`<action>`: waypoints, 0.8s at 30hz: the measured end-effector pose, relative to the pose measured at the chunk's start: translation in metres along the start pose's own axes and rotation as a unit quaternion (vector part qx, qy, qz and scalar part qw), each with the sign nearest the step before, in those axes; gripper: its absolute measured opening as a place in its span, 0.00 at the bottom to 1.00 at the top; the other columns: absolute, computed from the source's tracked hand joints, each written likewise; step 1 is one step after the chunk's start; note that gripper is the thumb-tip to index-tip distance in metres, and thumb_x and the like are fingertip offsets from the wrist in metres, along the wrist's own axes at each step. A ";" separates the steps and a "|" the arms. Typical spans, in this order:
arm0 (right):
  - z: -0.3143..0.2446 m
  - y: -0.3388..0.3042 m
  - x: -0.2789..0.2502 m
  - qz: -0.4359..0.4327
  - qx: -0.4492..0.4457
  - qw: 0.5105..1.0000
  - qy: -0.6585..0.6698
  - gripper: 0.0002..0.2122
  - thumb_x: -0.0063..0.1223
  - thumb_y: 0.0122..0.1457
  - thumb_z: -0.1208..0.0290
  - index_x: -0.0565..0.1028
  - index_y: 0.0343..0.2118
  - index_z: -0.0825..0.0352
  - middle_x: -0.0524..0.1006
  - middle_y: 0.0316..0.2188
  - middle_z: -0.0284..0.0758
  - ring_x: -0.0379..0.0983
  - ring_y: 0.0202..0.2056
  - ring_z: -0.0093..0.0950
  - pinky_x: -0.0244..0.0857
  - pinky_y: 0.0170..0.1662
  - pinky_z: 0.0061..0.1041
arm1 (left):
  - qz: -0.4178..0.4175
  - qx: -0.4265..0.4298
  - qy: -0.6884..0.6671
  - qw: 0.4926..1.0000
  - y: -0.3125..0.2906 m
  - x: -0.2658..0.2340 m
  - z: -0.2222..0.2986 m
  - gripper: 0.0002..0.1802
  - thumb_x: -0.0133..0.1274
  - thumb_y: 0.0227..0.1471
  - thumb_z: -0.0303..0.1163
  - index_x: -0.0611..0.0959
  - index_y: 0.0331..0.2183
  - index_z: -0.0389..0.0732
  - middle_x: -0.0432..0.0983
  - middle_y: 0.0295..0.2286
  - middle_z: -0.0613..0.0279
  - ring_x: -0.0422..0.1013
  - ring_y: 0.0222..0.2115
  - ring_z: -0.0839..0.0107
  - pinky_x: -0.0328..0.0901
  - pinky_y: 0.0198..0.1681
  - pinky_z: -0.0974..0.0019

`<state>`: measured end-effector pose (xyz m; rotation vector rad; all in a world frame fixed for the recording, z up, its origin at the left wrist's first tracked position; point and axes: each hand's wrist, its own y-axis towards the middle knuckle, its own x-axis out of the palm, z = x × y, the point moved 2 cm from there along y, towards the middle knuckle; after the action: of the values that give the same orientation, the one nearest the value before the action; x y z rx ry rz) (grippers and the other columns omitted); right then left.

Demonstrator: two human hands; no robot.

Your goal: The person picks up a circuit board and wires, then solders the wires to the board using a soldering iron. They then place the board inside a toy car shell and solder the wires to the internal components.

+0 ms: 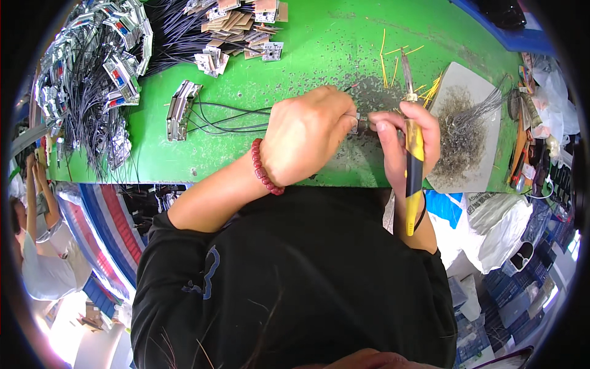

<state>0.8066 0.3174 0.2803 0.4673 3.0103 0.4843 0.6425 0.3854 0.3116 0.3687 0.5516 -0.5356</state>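
Note:
My right hand [413,144] is wrapped round a yellow and black soldering iron [415,166], whose metal tip points away from me. Its thumb and index finger reach toward my left hand [313,126]. That hand is closed in a pinch on a small greyish piece [354,125], perhaps a little circuit board, mostly covered by the fingers. Black wires [236,117] run out from under the left hand to a silver metal part [181,111] lying on the green table. A thin wire end sticks out above the left fingertips.
A heap of silver parts with black wires [92,67] fills the far left. Stacked small boards on black leads [230,31] lie beside it. Yellow wires or sticks [386,58] and a grey board with wire scraps [464,129] are right. Another person [46,246] is at far left.

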 end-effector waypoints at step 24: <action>0.014 0.038 -0.012 -0.373 -0.180 0.850 -0.327 0.14 0.55 0.48 0.69 0.75 0.41 0.56 0.77 0.27 0.27 0.74 0.42 0.34 0.65 0.41 0.31 | 0.016 0.033 -0.053 0.998 -0.013 -0.003 -0.007 0.05 0.58 0.43 0.24 0.77 0.25 0.40 0.74 0.24 0.59 0.73 0.26 0.58 0.68 0.27 0.61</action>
<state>0.8306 0.3520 0.2793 -0.4718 2.1168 0.6209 0.6298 0.3793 0.3049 0.4089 0.4269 -0.5406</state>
